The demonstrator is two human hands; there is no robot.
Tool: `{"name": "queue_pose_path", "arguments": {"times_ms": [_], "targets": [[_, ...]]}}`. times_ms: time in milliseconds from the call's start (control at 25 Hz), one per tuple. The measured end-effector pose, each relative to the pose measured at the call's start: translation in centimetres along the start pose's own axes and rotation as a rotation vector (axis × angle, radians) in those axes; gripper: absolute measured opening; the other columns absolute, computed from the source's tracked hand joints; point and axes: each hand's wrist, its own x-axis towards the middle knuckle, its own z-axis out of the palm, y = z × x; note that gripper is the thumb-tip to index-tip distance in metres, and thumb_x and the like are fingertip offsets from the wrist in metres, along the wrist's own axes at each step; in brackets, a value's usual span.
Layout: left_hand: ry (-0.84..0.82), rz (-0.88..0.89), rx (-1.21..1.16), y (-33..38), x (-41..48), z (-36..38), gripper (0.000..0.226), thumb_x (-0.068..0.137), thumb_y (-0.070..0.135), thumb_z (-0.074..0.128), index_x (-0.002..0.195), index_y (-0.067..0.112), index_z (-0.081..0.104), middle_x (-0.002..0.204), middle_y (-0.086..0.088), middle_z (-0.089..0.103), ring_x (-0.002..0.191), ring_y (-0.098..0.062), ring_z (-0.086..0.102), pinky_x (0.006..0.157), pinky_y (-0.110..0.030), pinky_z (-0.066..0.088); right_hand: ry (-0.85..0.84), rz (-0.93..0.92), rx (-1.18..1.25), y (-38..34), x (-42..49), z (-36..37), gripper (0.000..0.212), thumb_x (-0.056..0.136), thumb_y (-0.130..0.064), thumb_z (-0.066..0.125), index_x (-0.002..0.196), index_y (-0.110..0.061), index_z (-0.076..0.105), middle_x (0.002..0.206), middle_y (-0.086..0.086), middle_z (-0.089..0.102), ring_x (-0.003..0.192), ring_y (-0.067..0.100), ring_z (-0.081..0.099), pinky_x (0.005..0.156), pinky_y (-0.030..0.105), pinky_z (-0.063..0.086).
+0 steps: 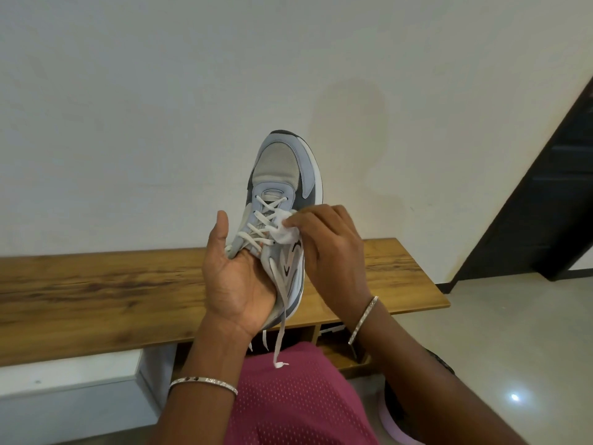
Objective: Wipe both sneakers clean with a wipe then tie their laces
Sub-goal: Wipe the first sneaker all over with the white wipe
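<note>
Head view: a grey-blue sneaker (282,175) is held up above a wooden bench (96,284), its toe pointed away toward the white wall (160,91). It is supported at the heel end by the left hand (237,277), whose palm is turned up and whose thumb stands straight and apart from the shoe. The other fingers are tucked in at the collar and hidden, so their exact lie cannot be told. A crumpled white wipe (284,228) is pinched between the thumb and fingertips of the right hand (327,239) and is pressed against the eyelet row on the shoe's right side, touching the laces (268,213). The laces are threaded but untied, and one loose end (280,335) hangs down past the wrist toward the lap. The task is judged to be in its early part, with the wiping of this first shoe under way. How much of its surface has been cleaned cannot be read. The second sneaker is not clearly seen. A dark, pink-edged shape (394,419) on the floor at lower right cannot be identified. Left to be done, by this judgement, are the second shoe's wiping and the tying of both pairs of laces.
</note>
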Motion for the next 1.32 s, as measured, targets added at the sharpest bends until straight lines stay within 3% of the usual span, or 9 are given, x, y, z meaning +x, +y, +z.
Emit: {"name": "queue_pose_path", "arguments": {"times_ms": [200,320,480,600,840,920,1120,1240,1320], "targets": [[0.031,0.003,0.001,0.5,0.2,-0.4,0.085,0.086,0.074,0.042,0.145,0.013,0.048,0.137,-0.014,0.054,0.125,-0.029,0.049,0.116,-0.044,0.028,-0.001,0.028,0.151,-2.5,-2.5,0.1,0.035,0.100,-0.028,0.045,0.089,-0.007,0.071,0.095,0.005,0.069,0.085,0.022,0.061,0.069,0.029,0.049],[0.060,0.019,0.041,0.7,0.3,-0.9,0.082,0.087,0.074,0.041,0.144,0.015,0.049,0.150,-0.015,0.045,0.140,-0.031,0.039,0.119,-0.049,0.020,-0.089,-0.001,0.135,-2.5,-3.8,0.3,0.025,0.095,-0.019,0.048,0.091,-0.008,0.070,0.096,0.005,0.069,0.089,0.021,0.062,0.071,0.032,0.053],[0.028,0.022,0.031,0.3,0.2,-0.5,0.083,0.088,0.071,0.044,0.147,0.013,0.044,0.147,-0.018,0.047,0.135,-0.031,0.045,0.115,-0.047,0.032,-0.019,-0.018,0.014,-0.2,-0.7,0.4,0.020,0.092,-0.011,0.051,0.091,-0.005,0.070,0.097,0.008,0.068,0.089,0.022,0.060,0.072,0.029,0.049],[0.041,0.032,0.049,0.3,0.1,-0.4,0.083,0.089,0.071,0.043,0.147,0.012,0.044,0.148,-0.018,0.046,0.139,-0.033,0.041,0.118,-0.049,0.026,0.044,0.001,0.018,-0.4,-0.6,0.4,0.019,0.092,-0.010,0.053,0.090,-0.005,0.071,0.098,0.009,0.069,0.090,0.022,0.061,0.074,0.026,0.049],[0.054,0.042,0.061,1.1,0.2,-1.3,0.082,0.088,0.072,0.042,0.145,0.013,0.048,0.149,-0.017,0.045,0.134,-0.031,0.040,0.120,-0.048,0.019,-0.120,-0.116,0.089,-1.6,-3.9,0.5,0.016,0.092,-0.011,0.057,0.095,-0.005,0.072,0.102,0.009,0.072,0.095,0.021,0.065,0.079,0.031,0.055],[0.024,0.022,0.015,0.8,0.1,-1.0,0.084,0.088,0.071,0.044,0.144,0.009,0.048,0.144,-0.016,0.044,0.133,-0.029,0.036,0.122,-0.047,0.013,-0.093,-0.138,0.022,-0.5,-2.3,0.5,0.014,0.092,-0.009,0.060,0.096,-0.004,0.073,0.102,0.011,0.071,0.095,0.023,0.064,0.079,0.033,0.054],[0.035,0.030,0.014,0.5,0.2,-0.8,0.084,0.088,0.070,0.047,0.145,0.009,0.046,0.142,-0.019,0.046,0.132,-0.032,0.042,0.119,-0.047,0.022,0.024,-0.063,-0.037,0.2,-0.5,0.9,0.008,0.087,-0.004,0.069,0.092,-0.006,0.075,0.102,0.008,0.072,0.093,0.023,0.064,0.077,0.031,0.053],[0.090,0.027,0.069,0.9,0.4,-1.4,0.082,0.086,0.072,0.044,0.140,0.011,0.052,0.129,-0.018,0.058,0.117,-0.031,0.053,0.107,-0.047,0.040,-0.050,-0.107,0.064,-1.4,-3.4,0.9,0.013,0.091,-0.012,0.063,0.094,-0.007,0.075,0.102,0.009,0.073,0.095,0.020,0.065,0.080,0.028,0.054],[0.090,0.039,0.081,1.0,0.4,-1.6,0.083,0.086,0.072,0.044,0.144,0.012,0.048,0.139,-0.017,0.053,0.122,-0.031,0.050,0.103,-0.045,0.043,-0.118,-0.166,0.052,-1.3,-4.5,0.7,0.013,0.092,-0.011,0.063,0.097,-0.006,0.074,0.104,0.010,0.073,0.097,0.021,0.065,0.081,0.029,0.055]]}}
